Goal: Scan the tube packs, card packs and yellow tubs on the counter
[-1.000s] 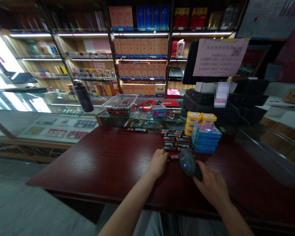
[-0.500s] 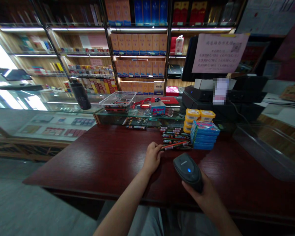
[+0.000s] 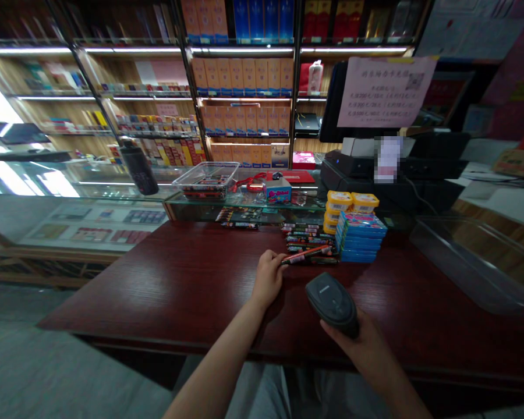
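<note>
My left hand (image 3: 268, 280) pinches the near end of a slim stick-shaped packet (image 3: 308, 254), dark with an orange-red stripe. That packet slants over the front of a pile of similar dark packets (image 3: 306, 239) on the table. In my right hand (image 3: 369, 346) is a dark grey barcode scanner (image 3: 330, 299), its head pointing forward and left, a short way from the packet. Just right of the pile stand stacked blue flat boxes (image 3: 361, 240), with yellow-lidded tubs (image 3: 338, 201) behind them.
On the glass counter behind the table (image 3: 157, 291) are a clear bin (image 3: 206, 177) of packets, a small pink-and-blue box (image 3: 278, 192) and a dark bottle (image 3: 140, 169). At right lies a clear plastic tray (image 3: 471, 273). A screen bearing a paper sign (image 3: 384, 93) rises behind.
The blue light on top of the scanner has gone out. The packet in my left hand is tilted slightly more, its far end a little further left. Both hands stay almost in place.
</note>
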